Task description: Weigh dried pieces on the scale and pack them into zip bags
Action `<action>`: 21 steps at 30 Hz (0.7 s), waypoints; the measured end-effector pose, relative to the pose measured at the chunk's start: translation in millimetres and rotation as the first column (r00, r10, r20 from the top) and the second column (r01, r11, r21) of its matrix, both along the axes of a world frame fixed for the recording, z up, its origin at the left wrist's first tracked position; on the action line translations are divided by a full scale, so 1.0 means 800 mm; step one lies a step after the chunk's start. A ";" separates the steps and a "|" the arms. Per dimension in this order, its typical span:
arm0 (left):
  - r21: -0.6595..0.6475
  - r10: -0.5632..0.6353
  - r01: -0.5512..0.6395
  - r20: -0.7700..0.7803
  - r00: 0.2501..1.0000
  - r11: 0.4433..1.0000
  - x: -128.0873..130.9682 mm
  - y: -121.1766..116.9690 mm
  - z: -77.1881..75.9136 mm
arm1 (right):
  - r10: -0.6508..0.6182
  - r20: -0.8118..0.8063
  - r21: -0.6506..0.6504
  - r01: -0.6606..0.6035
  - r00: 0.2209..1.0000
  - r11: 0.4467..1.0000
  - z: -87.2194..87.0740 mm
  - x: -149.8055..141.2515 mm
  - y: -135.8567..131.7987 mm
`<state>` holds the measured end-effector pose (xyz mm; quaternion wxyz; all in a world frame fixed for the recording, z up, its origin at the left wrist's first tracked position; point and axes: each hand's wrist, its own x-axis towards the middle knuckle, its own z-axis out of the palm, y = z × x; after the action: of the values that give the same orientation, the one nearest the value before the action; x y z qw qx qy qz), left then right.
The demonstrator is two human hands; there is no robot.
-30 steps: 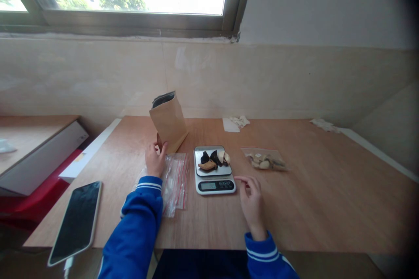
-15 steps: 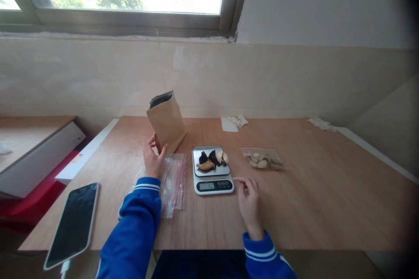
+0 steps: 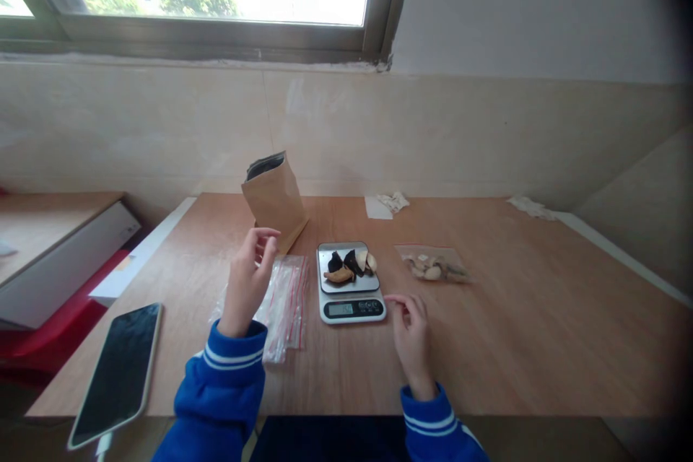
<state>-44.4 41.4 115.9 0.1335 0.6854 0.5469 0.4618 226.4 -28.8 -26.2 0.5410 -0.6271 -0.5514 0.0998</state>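
A small digital kitchen scale (image 3: 352, 307) sits mid-table with dark, tan and pale pieces (image 3: 349, 265) piled on its steel platform. My left hand (image 3: 247, 281) hovers raised above a stack of clear zip bags with red strips (image 3: 281, 299), fingers loosely curled and apart, holding nothing. An open brown paper bag (image 3: 273, 199) stands just behind that hand. My right hand (image 3: 412, 333) rests on the table beside the scale's right edge, fingers half curled, empty. A filled clear zip bag (image 3: 436, 264) lies to the right of the scale.
A black phone (image 3: 117, 370) with a cable lies at the table's near left corner. Crumpled white paper (image 3: 388, 203) and another scrap (image 3: 530, 205) sit by the wall. A lower wooden shelf (image 3: 48, 220) and a white ledge are to the left.
My left hand has let go of the brown bag's base and lifted back toward me, above the zip bags. The right hand has barely shifted.
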 end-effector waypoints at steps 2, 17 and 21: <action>-0.185 -0.052 0.029 -0.117 0.992 0.982 -0.003 -0.018 -0.006 | -0.009 -0.001 0.007 0.009 1.000 1.000 0.000 0.000 0.000; -0.374 0.027 -0.101 -0.198 0.980 0.922 -0.042 -0.045 -0.115 | -0.001 -0.018 0.006 0.001 1.000 1.000 0.005 -0.003 -0.001; -0.416 -0.012 -0.078 -0.208 0.978 0.906 -0.042 -0.040 -0.113 | 0.007 -0.023 0.001 -0.007 1.000 1.000 0.009 -0.004 -0.002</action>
<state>-78.0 9.3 25.5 0.2133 0.6751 0.6561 0.2615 223.3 -30.4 -19.3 0.5471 -0.6238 -0.5475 0.1086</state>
